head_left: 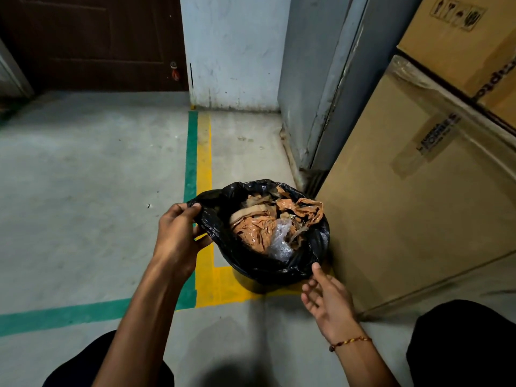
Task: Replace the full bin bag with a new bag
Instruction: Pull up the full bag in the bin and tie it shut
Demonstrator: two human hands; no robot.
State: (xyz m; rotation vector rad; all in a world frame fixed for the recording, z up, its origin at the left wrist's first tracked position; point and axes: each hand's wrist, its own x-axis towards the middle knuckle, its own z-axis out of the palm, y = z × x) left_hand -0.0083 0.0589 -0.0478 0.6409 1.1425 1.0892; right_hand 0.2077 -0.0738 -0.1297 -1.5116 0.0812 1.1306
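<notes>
Head view: left hand [178,233] grips the full bin bag [304,255] rim; right hand [324,297], fingers relaxed, touches its near edge.

So the black bin bag [304,263] is sitting open in a small yellow bin [245,280] on the floor, right next to a big cardboard box, and you can only see a sliver of the bin under the plastic. It's stuffed pretty full with crumpled brown packing tape [257,230], some cardboard scraps and a wad of clear plastic [280,241], mouth wide open and the rim all wrinkly and loose
</notes>
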